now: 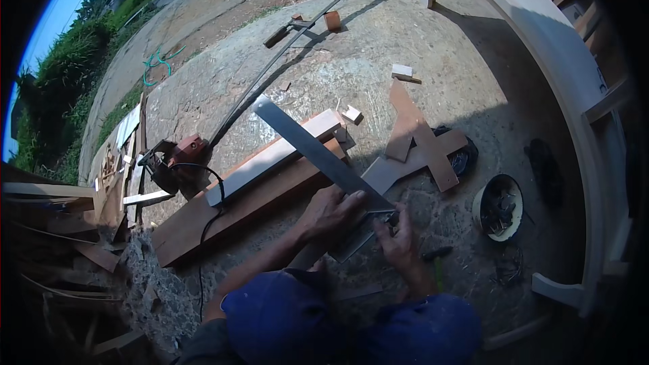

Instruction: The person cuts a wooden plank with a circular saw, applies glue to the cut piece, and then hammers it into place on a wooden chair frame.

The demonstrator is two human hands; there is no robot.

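Observation:
A long flat grey metal bar slants across the middle, its rounded tip pointing to the far left. My left hand is closed around its near part, thumb along the edge. My right hand pinches at the near end, where a small dark metal piece shows between bar and fingers. Below, between my hands, is a flat dark piece with a pale edge; whether it is joined to the bar I cannot tell. Beyond my left hand lie a brown timber beam and a pale board on top of it.
A red power tool with a black cord sits left of the beam. A long metal bar clamp lies farther off. Flat wooden cut-outs and a bowl of metal bits are at right, beside a curved pale wooden frame. Scrap wood piles up left.

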